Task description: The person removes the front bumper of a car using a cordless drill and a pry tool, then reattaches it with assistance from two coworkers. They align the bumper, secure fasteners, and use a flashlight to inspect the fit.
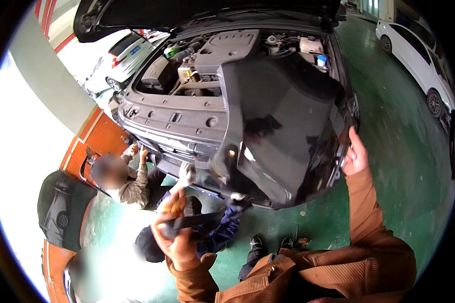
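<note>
The right hand (355, 154) is closed on the right edge of the detached black bumper cover (283, 136), steadying it against the car front (177, 118). The left hand (174, 230) is wrapped around a dark strap-like part (197, 222) — raised clear of two co-workers (126, 179) crouched beneath the car front.

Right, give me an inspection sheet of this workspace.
Surface: green painted floor.
Job's things: black front bumper cover, tilted against the car's nose; engine bay exposed under the raised bonnet.
Clutter: small dark items on the floor.
Hands: right hand grips the bumper's edge; left hand grips a dark tool.
Cables: nothing seen.
Surroundings: crouching co-worker, white car, pillar.
</note>
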